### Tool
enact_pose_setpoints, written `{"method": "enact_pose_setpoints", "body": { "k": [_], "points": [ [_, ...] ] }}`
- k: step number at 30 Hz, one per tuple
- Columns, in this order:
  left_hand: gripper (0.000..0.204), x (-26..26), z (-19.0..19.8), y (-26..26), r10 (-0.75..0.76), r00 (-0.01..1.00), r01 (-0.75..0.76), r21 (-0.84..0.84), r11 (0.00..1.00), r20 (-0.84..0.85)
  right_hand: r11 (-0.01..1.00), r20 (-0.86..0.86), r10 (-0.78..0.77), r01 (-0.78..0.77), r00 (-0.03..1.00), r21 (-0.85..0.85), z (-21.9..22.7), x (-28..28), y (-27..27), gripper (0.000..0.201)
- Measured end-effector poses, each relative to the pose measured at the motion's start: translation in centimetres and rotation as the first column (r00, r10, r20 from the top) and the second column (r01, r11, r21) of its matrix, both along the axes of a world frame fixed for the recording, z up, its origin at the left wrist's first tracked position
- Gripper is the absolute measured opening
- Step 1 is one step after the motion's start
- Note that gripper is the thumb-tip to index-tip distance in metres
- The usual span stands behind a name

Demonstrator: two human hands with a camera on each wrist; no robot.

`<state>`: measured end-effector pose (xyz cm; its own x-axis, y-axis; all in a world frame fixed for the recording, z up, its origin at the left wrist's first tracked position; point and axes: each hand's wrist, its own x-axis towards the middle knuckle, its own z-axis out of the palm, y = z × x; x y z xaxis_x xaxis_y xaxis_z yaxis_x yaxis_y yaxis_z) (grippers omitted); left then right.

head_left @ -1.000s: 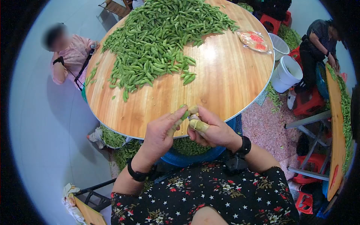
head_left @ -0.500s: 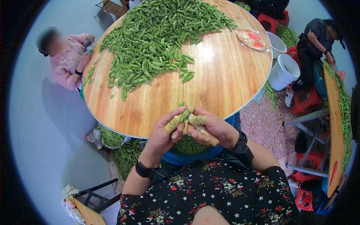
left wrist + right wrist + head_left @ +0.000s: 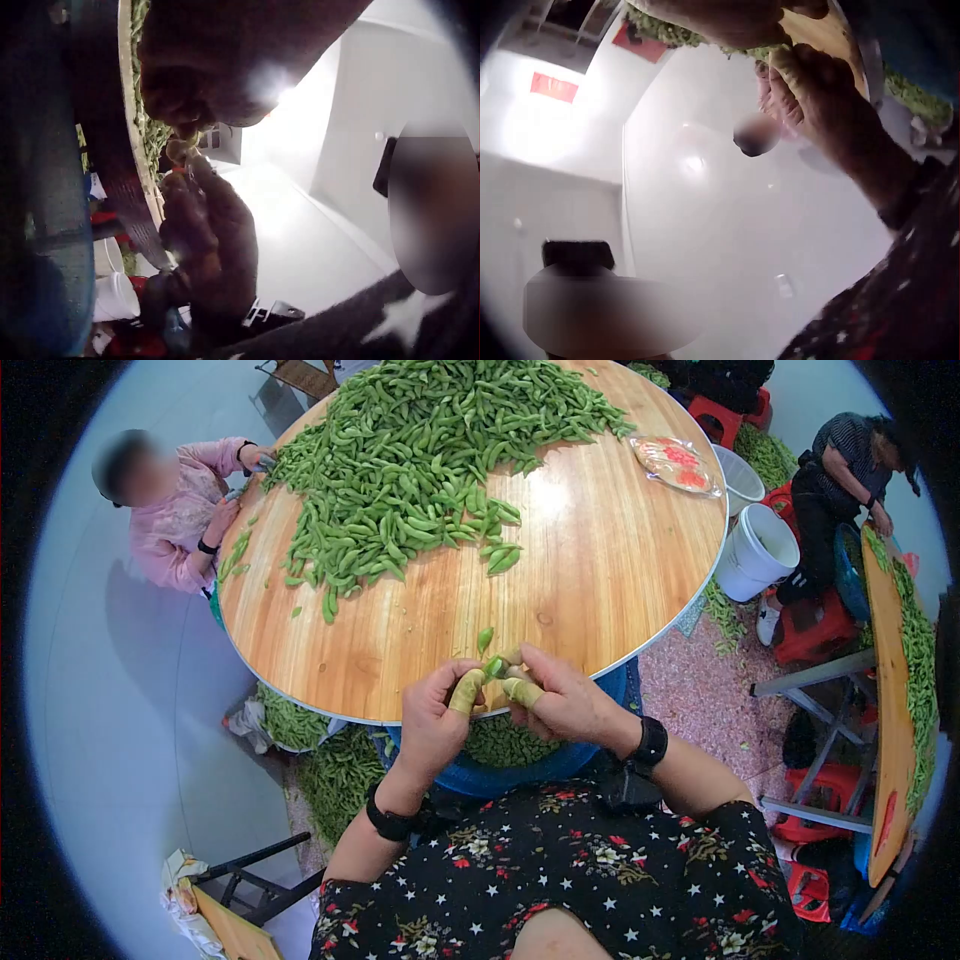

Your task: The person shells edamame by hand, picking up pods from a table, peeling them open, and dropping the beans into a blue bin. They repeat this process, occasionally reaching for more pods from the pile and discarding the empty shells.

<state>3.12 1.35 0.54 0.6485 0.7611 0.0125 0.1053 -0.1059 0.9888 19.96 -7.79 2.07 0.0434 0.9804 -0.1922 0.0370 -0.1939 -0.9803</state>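
Note:
My left hand (image 3: 433,712) and right hand (image 3: 572,698) meet fingertip to fingertip over the near edge of the round wooden table (image 3: 590,580). Between them they pinch a green soybean pod (image 3: 494,667); the fingers partly hide it. Yellowish coverings wrap both thumbs, the left thumb covering (image 3: 467,691) and the right thumb covering (image 3: 522,691). Just beyond the fingertips a single loose pod (image 3: 485,639) lies on the table. In the dim left wrist view, the two hands nearly join. The right wrist view shows the left hand (image 3: 829,101) with its covered thumb.
A large heap of pods (image 3: 420,470) covers the table's far side, with a clear bag (image 3: 676,465) at right. Below the near edge sits a blue tub (image 3: 470,778) holding green beans. White buckets (image 3: 757,555) stand right; a person in pink (image 3: 180,525) sits left.
Both hands have shifted slightly down toward the body, and a loose pod beyond the fingertips has come into view. The person in pink has brought both hands to the table edge.

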Motion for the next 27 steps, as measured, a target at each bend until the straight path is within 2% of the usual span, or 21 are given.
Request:
{"method": "enact_pose_setpoints", "body": {
  "k": [1,2,3,4,5,6,8,9,10,11,12,15,16,18,19,21,22,23,24,26,27],
  "points": [
    [0.016,0.0,0.5,-0.1,-0.006,0.998,0.016,0.177,0.984,-0.058,1.0,0.0,0.0,0.0,1.0,0.0,-0.3,0.0,0.1,0.02],
    [0.016,0.0,0.8,-0.2,-0.002,0.993,0.042,0.348,0.937,-0.115,0.978,0.211,-0.124,0.083,0.97,0.192,-0.7,0.0,0.2,0.022],
    [0.016,0.0,0.9,-0.3,-0.003,0.993,0.043,0.347,0.937,-0.114,0.914,0.383,-0.276,0.117,0.881,0.388,-0.9,-0.1,0.3,0.025],
    [0.018,0.1,1.0,-0.5,-0.04,0.992,0.089,0.428,0.899,-0.122,0.914,0.385,-0.277,0.118,0.88,0.388,-0.6,0.2,0.3,0.025],
    [0.02,0.1,1.1,-0.7,-0.076,0.988,0.134,0.506,0.852,-0.133,0.936,0.406,-0.189,0.039,0.894,0.35,0.0,0.6,0.5,0.024],
    [0.02,0.1,1.3,-0.7,-0.078,0.988,0.135,0.506,0.852,-0.132,0.949,0.423,-0.101,-0.04,0.9,0.312,0.3,0.9,0.6,0.024],
    [0.022,-0.2,1.6,-0.8,-0.129,0.967,0.206,0.376,0.903,-0.221,0.928,0.471,-0.101,-0.088,0.876,0.363,-0.3,1.0,0.8,0.024],
    [0.022,-0.3,1.7,-1.0,-0.128,0.967,0.206,0.375,0.904,-0.222,0.902,0.516,-0.103,-0.139,0.851,0.409,-0.8,0.9,0.9,0.024],
    [0.023,-0.3,1.8,-1.2,-0.108,0.969,0.201,0.458,0.866,-0.222,0.902,0.514,-0.102,-0.139,0.852,0.41,-1.2,0.7,1.0,0.024],
    [0.025,-0.3,1.9,-1.4,-0.089,0.972,0.196,0.537,0.821,-0.219,0.86,0.544,-0.16,-0.154,0.824,0.486,-1.5,0.3,1.1,0.023],
    [0.025,-0.2,2.0,-1.6,-0.089,0.972,0.196,0.537,0.82,-0.219,0.812,0.567,-0.219,-0.174,0.794,0.557,-1.7,-0.1,1.2,0.023],
    [0.026,-0.3,2.3,-2.1,-0.059,0.974,0.183,0.604,0.776,-0.22,0.796,0.52,-0.255,-0.129,0.815,0.592,-1.6,-0.8,1.2,0.012],
    [0.025,-0.6,2.6,-2.2,-0.051,0.96,0.212,0.601,0.77,-0.274,0.796,0.518,-0.253,-0.129,0.817,0.591,-1.4,-0.8,1.1,0.012],
    [0.024,-1.4,3.3,-2.4,-0.041,0.943,0.242,0.595,0.766,-0.33,0.857,0.545,-0.115,-0.194,0.83,0.477,-1.0,-0.6,0.7,0.012],
    [0.023,-2.1,3.9,-2.5,-0.064,0.927,0.269,0.537,0.799,-0.369,0.857,0.542,-0.113,-0.194,0.833,0.477,-1.1,-0.4,0.6,0.012],
    [0.022,-4.3,5.3,-2.2,-0.088,0.908,0.295,0.476,0.829,-0.41,0.907,0.555,0.011,-0.243,0.832,0.345,-1.4,0.2,0.4,0.014],
    [0.021,-5.9,6.3,-1.7,-0.084,0.81,0.398,0.439,0.805,-0.581,0.906,0.552,0.014,-0.244,0.834,0.345,-1.1,0.5,0.0,0.014],
    [0.02,-6.7,6.7,-1.5,-0.073,0.681,0.493,0.383,0.782,-0.728,0.896,0.579,0.137,-0.35,0.804,0.274,-0.4,0.7,-0.5,0.014],
    [0.02,-6.5,6.7,-1.3,-0.074,0.68,0.494,0.382,0.781,-0.729,0.871,0.597,0.254,-0.449,0.761,0.201,0.0,0.9,-0.8,0.015],
    [0.022,-5.8,6.6,-0.6,0.11,0.714,0.459,0.581,0.671,-0.691,0.859,0.597,0.286,-0.477,0.749,0.186,0.1,1.2,-1.2,0.017],
    [0.022,-4.8,5.9,-0.2,0.11,0.717,0.457,0.583,0.672,-0.689,0.845,0.6,0.318,-0.506,0.734,0.171,0.2,1.2,-1.4,0.019]
  ]
}}
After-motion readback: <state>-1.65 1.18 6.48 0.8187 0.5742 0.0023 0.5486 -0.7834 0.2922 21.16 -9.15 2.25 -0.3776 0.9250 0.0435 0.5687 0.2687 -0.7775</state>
